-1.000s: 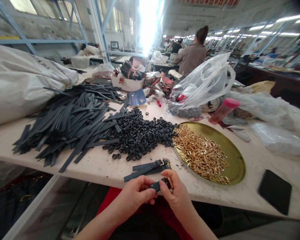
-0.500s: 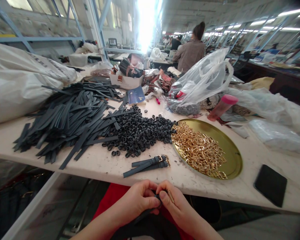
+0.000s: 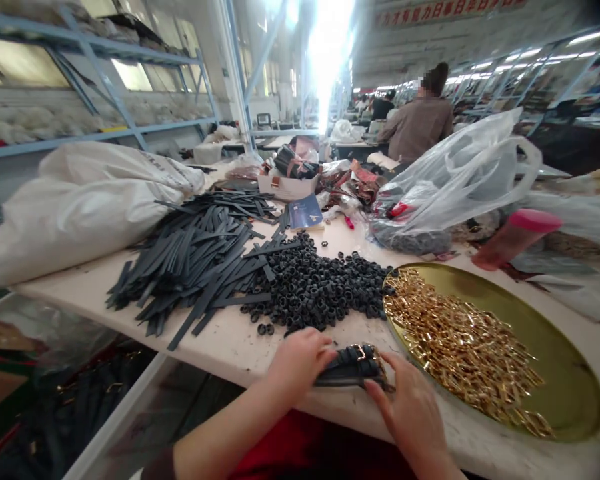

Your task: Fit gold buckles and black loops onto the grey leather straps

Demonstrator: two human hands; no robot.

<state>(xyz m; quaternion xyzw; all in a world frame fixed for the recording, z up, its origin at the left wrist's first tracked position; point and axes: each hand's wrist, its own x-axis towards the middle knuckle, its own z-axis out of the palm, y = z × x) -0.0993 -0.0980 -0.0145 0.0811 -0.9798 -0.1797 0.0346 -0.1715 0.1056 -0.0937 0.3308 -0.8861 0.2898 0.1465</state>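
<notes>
Several dark straps with gold buckles [image 3: 353, 360] lie together at the table's front edge. My left hand [image 3: 303, 360] is closed at their plain ends, its fingers curled over them and partly blurred. Around the buckle end, my right hand [image 3: 413, 400] has thumb and fingers on either side, gripping the straps. Just beyond lies a heap of small black strap loops [image 3: 325, 280]. A round gold tray [image 3: 575, 373] to the right carries a pile of gold buckles [image 3: 465, 340].
Loose dark strips [image 3: 195, 260] are heaped at the left, before a large white sack [image 3: 95, 207]. Farther back are a blue booklet [image 3: 306, 212], a clear plastic bag [image 3: 460, 180] and a pink-lidded container [image 3: 520, 237]. A person [image 3: 420, 120] is in the background.
My hands have moved from below the table edge up onto it, bringing the strap to the buckled straps lying there. The view has shifted left, showing more shelving.
</notes>
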